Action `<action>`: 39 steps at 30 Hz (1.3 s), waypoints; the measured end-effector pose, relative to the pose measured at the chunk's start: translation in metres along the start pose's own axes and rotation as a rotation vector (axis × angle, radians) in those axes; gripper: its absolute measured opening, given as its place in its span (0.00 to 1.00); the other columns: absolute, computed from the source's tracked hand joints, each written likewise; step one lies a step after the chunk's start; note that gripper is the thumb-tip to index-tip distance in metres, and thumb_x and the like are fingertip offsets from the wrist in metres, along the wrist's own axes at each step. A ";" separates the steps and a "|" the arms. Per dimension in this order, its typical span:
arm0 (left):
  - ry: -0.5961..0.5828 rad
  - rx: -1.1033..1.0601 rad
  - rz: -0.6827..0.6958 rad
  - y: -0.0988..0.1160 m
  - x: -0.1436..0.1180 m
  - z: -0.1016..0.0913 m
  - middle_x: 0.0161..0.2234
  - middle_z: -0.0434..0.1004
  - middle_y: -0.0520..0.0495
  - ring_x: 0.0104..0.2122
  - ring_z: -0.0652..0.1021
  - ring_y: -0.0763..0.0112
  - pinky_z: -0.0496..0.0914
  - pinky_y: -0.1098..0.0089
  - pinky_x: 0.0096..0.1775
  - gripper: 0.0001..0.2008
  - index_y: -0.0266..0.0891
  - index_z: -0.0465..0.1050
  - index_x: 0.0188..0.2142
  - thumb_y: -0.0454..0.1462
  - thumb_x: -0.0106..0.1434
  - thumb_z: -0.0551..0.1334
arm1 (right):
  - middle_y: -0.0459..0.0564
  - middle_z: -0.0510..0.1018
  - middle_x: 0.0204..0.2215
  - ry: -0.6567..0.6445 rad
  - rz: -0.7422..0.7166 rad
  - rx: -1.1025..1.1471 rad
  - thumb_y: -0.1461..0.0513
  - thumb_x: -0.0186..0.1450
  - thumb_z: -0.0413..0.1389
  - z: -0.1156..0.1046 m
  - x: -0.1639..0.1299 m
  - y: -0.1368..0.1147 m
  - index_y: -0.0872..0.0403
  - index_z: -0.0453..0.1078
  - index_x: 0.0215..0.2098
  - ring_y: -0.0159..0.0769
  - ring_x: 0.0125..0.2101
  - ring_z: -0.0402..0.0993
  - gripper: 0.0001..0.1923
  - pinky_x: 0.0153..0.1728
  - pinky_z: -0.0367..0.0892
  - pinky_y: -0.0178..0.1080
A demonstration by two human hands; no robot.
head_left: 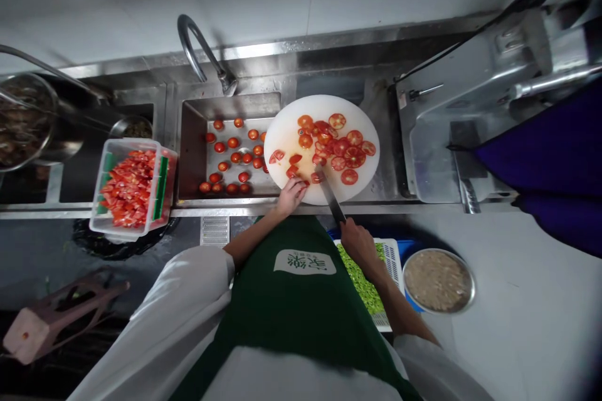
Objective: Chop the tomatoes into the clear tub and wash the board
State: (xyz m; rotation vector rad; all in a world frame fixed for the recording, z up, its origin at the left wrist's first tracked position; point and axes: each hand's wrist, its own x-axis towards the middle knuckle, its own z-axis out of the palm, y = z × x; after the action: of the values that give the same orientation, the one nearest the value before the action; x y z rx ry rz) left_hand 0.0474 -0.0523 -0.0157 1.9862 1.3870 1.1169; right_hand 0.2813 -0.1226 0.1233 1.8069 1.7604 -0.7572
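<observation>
Green apron nearest, then the right hand gripping a knife while left hand fingers pinch tomato pieces on a round white cutting board.

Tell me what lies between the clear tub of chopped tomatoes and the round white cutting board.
In the head view, the sink basin with whole tomatoes lies between tub and board.
</observation>
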 end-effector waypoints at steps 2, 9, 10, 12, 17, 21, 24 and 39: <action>0.011 0.034 0.006 -0.003 -0.007 0.001 0.45 0.80 0.39 0.48 0.80 0.62 0.78 0.58 0.54 0.12 0.39 0.79 0.44 0.42 0.79 0.58 | 0.63 0.85 0.39 0.008 0.004 -0.008 0.59 0.82 0.41 -0.004 -0.001 0.005 0.58 0.71 0.51 0.48 0.42 0.86 0.17 0.37 0.66 0.38; 0.058 0.062 0.022 -0.006 0.011 0.012 0.44 0.79 0.40 0.47 0.80 0.62 0.78 0.57 0.53 0.14 0.39 0.79 0.42 0.43 0.79 0.59 | 0.60 0.84 0.33 0.149 0.023 -0.054 0.60 0.82 0.43 -0.004 -0.011 0.014 0.58 0.71 0.48 0.44 0.33 0.84 0.17 0.30 0.57 0.37; 0.059 0.060 0.017 -0.005 0.012 0.011 0.45 0.79 0.40 0.47 0.80 0.62 0.78 0.57 0.53 0.14 0.39 0.79 0.42 0.43 0.79 0.59 | 0.59 0.84 0.32 0.151 0.017 -0.053 0.60 0.82 0.43 -0.002 -0.014 0.014 0.58 0.71 0.48 0.43 0.31 0.83 0.16 0.30 0.56 0.37; 0.069 0.053 -0.002 -0.005 0.010 0.006 0.45 0.79 0.40 0.48 0.80 0.61 0.78 0.56 0.53 0.13 0.39 0.80 0.43 0.44 0.78 0.61 | 0.57 0.84 0.30 0.138 -0.008 -0.049 0.59 0.82 0.44 0.001 -0.019 0.013 0.57 0.71 0.47 0.42 0.30 0.82 0.15 0.29 0.53 0.37; 0.086 0.004 0.016 -0.012 -0.004 -0.004 0.42 0.79 0.41 0.46 0.80 0.63 0.78 0.60 0.49 0.11 0.40 0.81 0.42 0.42 0.78 0.61 | 0.54 0.83 0.30 0.091 -0.110 -0.037 0.59 0.82 0.44 0.007 -0.025 0.011 0.55 0.71 0.46 0.41 0.29 0.81 0.16 0.28 0.51 0.37; 0.076 -0.017 0.041 -0.017 -0.008 -0.001 0.42 0.79 0.41 0.44 0.80 0.64 0.78 0.61 0.48 0.13 0.40 0.81 0.42 0.42 0.78 0.60 | 0.53 0.82 0.29 0.090 -0.140 -0.065 0.59 0.81 0.44 0.007 -0.028 0.013 0.55 0.72 0.45 0.41 0.29 0.81 0.16 0.29 0.52 0.37; 0.058 -0.010 0.039 -0.018 -0.008 0.001 0.41 0.80 0.41 0.43 0.79 0.64 0.78 0.60 0.48 0.13 0.40 0.81 0.42 0.42 0.79 0.59 | 0.53 0.81 0.27 0.083 -0.141 -0.107 0.59 0.81 0.45 0.004 -0.029 0.016 0.55 0.73 0.46 0.42 0.29 0.81 0.16 0.29 0.53 0.37; 0.012 0.042 0.010 -0.022 -0.008 0.004 0.42 0.80 0.39 0.44 0.79 0.62 0.78 0.58 0.50 0.18 0.39 0.80 0.42 0.44 0.80 0.54 | 0.56 0.82 0.30 0.011 -0.157 -0.082 0.59 0.81 0.45 0.003 -0.001 0.004 0.57 0.71 0.49 0.44 0.33 0.84 0.14 0.30 0.58 0.36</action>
State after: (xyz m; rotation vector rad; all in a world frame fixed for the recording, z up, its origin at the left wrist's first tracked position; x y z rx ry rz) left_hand 0.0371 -0.0508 -0.0375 2.0212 1.4195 1.1149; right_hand 0.2853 -0.1260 0.1219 1.6380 1.9290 -0.7255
